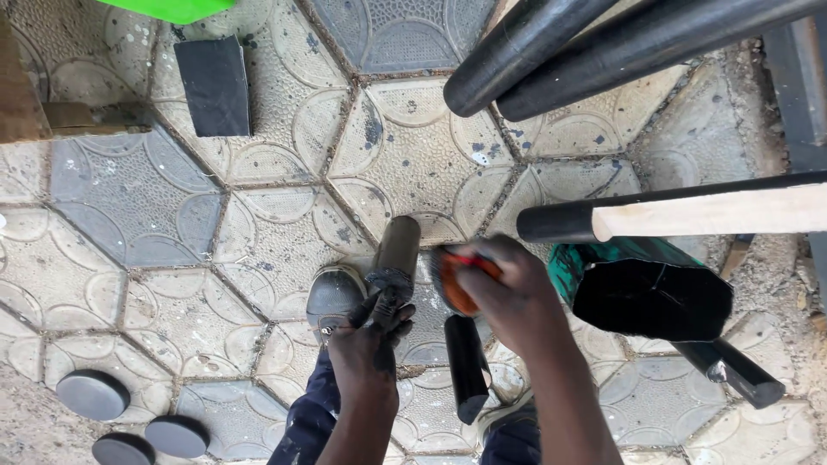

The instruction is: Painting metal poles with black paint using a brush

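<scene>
1. Left hand (369, 344): fingers closed around the lower end of a short dark grey cylindrical piece (394, 258), held upright over the paving, just above a grey shoe (334, 293).
2. Right hand (504, 293): closed on one orange rag or pad (452, 280), pressed beside the cylinder.
3. One black turned rod (466, 366) stands between the forearms.
4. Right: one black-lined cut container (650, 297), one pale wooden handle with black tip (689, 215).
5. Top: two thick black poles (560, 52), one black block (215, 84).
6. Bottom left: three dark round discs (92, 394) on the hexagonal patterned tiles (138, 198).
</scene>
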